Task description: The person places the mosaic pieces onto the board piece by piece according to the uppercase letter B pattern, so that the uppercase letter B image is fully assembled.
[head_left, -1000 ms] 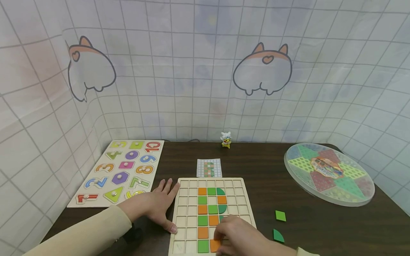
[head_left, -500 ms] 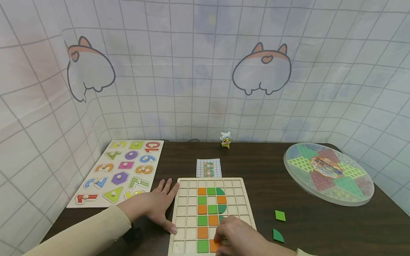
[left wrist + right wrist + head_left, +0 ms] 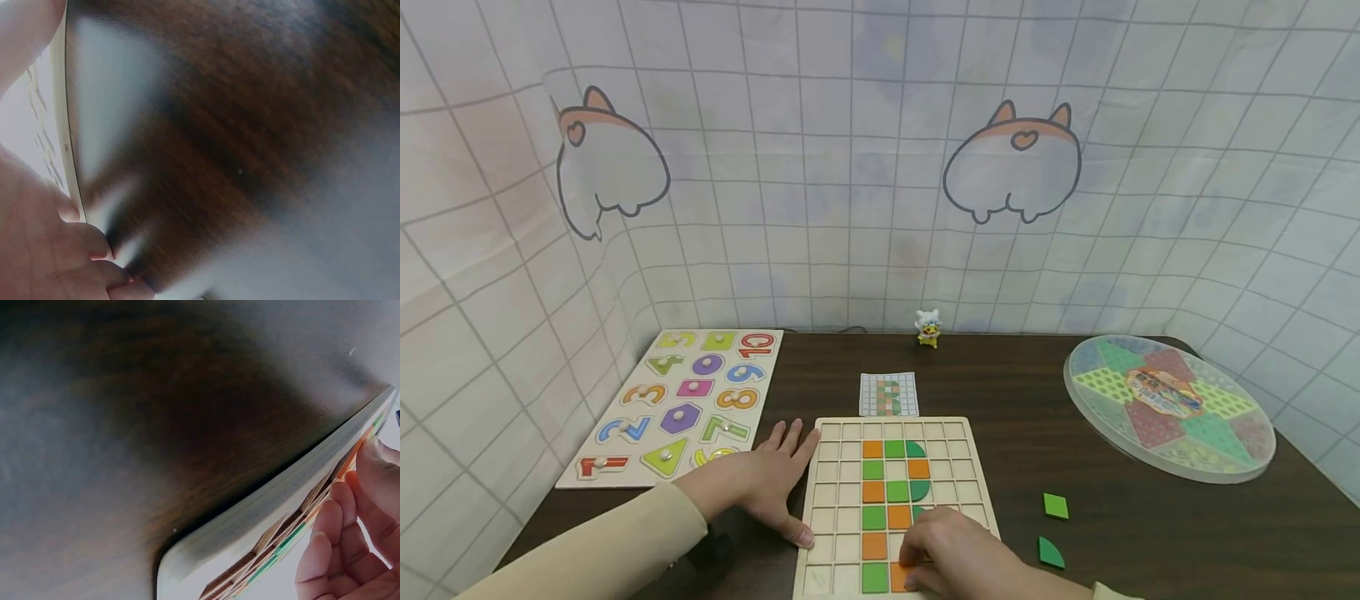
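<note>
A wooden grid board (image 3: pixel 837 517) lies in front of me, with orange and green square tiles and dark green quarter-circle tiles set in its cells. My left hand (image 3: pixel 772 483) spreads its straight fingers along the board's left edge, thumb near the lower side. Low on the board, my right hand (image 3: pixel 958 550) has its thumb and forefinger at an orange square tile (image 3: pixel 898 575) in the bottom visible row, beside a green square tile (image 3: pixel 875 577). The right wrist view shows the thumb (image 3: pixel 375 465) touching orange at the board; the hand covers cells to the right.
A pattern card (image 3: pixel 889 394) lies just behind the board. Right of it are a loose green square tile (image 3: pixel 1056 506) and a green quarter-circle tile (image 3: pixel 1051 552). A number puzzle (image 3: pixel 658 408) sits left, a round game board (image 3: pixel 1172 408) right, a small figurine (image 3: pixel 928 328) at the back.
My right thumb has moved slightly up and left, onto the orange square tile. The left hand and the board have stayed in place.
</note>
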`<state>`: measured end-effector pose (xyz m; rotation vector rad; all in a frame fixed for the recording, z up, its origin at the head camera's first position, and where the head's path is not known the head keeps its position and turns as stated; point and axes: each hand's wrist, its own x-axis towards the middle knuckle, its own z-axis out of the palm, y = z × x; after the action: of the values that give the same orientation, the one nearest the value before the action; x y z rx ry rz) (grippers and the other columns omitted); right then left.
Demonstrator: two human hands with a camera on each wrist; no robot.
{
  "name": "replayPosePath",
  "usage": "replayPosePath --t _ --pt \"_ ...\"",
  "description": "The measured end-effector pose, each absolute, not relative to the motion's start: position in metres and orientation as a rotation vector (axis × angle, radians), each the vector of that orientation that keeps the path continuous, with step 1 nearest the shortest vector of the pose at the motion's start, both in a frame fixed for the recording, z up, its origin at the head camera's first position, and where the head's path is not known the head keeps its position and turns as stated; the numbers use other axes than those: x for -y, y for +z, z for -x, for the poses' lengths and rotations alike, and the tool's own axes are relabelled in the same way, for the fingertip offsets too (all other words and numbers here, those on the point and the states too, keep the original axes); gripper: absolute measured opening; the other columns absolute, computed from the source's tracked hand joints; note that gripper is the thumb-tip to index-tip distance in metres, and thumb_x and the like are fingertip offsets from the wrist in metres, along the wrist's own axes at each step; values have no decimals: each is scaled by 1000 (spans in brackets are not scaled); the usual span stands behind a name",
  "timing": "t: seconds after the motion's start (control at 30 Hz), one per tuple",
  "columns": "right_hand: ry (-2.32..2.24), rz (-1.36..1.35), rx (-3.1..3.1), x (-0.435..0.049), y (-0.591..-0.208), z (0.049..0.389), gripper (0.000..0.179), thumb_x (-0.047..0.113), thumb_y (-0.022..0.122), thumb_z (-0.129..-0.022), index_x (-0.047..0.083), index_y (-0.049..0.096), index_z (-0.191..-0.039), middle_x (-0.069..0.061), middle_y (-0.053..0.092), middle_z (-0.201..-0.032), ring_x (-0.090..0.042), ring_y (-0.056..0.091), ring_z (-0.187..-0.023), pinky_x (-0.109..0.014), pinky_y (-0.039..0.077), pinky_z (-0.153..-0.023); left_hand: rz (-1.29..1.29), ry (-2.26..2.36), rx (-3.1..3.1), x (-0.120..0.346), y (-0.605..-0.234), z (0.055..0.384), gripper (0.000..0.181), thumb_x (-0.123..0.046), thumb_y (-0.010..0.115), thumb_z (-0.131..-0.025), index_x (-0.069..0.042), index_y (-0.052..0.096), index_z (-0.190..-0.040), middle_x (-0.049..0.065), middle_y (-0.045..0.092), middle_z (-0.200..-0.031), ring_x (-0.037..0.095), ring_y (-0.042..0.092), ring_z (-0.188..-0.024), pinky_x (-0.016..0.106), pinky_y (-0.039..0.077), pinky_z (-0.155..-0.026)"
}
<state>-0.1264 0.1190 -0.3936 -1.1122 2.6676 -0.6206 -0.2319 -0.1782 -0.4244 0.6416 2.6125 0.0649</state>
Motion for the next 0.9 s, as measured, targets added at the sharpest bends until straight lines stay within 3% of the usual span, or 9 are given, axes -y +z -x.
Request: replayPosePath --t 0.33,0.63,0.9 --pt "-589 1105 -2656 -119 -396 128 3 17 81 -88 16 79 -90 14 68 -84 5 51 -81 -20 48 -77 -648 59 -2605 180 -427 234 156 -100 63 -50 -15 3 -166 22 0 -172 47 -1 -158 62 19 -124" --pt "-711 1220 -2602 -143 -462 158 10 34 75 -95 29 77 -103 24 66 -94 8 53 -86 -20 50 -78 -656 74 -2612 181 -428 233 157 -100 63 -49 -13 5 -166 24 1 -171 49 1 -157 62 20 -124" --pt "-711 1100 -2658 -156 -396 135 11 16 77 -93 16 78 -104 8 73 -98 3 59 -89 -22 53 -76 -651 59 -2614 180 -428 234 157 -101 62 -48 -14 5 -166 22 2 -172 48 1 -158 62 20 -124"
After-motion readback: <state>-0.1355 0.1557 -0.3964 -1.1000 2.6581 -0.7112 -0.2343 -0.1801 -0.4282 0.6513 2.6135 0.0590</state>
